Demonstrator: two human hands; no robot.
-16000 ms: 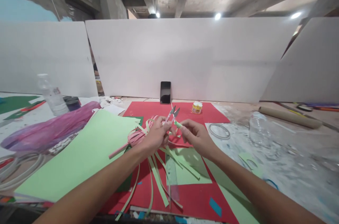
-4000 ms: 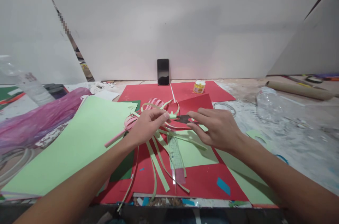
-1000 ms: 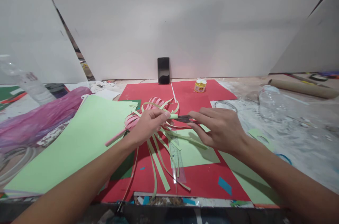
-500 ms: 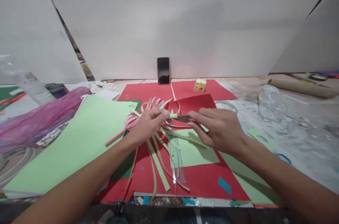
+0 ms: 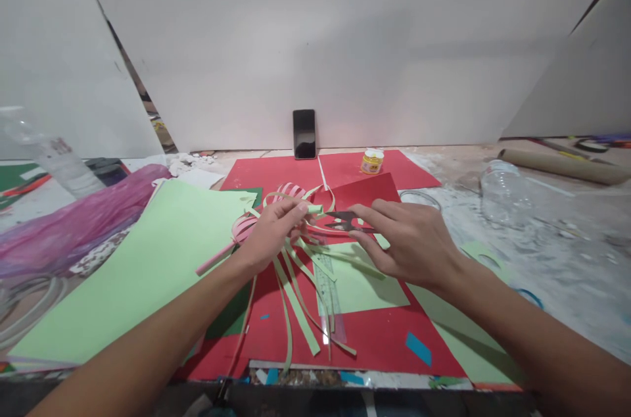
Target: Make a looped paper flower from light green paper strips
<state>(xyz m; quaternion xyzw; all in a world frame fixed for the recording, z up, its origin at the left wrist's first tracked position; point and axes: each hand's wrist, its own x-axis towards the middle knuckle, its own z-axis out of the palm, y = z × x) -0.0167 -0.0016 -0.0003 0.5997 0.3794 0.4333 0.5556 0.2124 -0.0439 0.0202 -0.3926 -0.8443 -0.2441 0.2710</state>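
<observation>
My left hand (image 5: 279,226) pinches a small rolled tube of light green paper (image 5: 315,209) between thumb and fingers. In my right hand (image 5: 407,236) is a pair of dark thread snips (image 5: 344,220), blades parted and pointing left, their tips just right of the tube's end. Light green paper strips (image 5: 300,302) fan out below my left hand over red paper (image 5: 365,344). Behind and left of that hand lie pink striped paper balls (image 5: 245,228), partly hidden, and a pink paper stick (image 5: 215,258). A clear ruler (image 5: 326,292) lies under the strips.
Large light green sheets (image 5: 108,279) lie at left beside a pink plastic bag (image 5: 89,216) and a clear bottle (image 5: 62,154). A phone (image 5: 304,134) leans on the white board behind. A yellow glue jar (image 5: 372,161) and another clear bottle (image 5: 503,190) stand farther right.
The snips' blades have come away from the green tube's end and spread apart. My left hand has tilted the tube slightly and shifted it a little to the left.
</observation>
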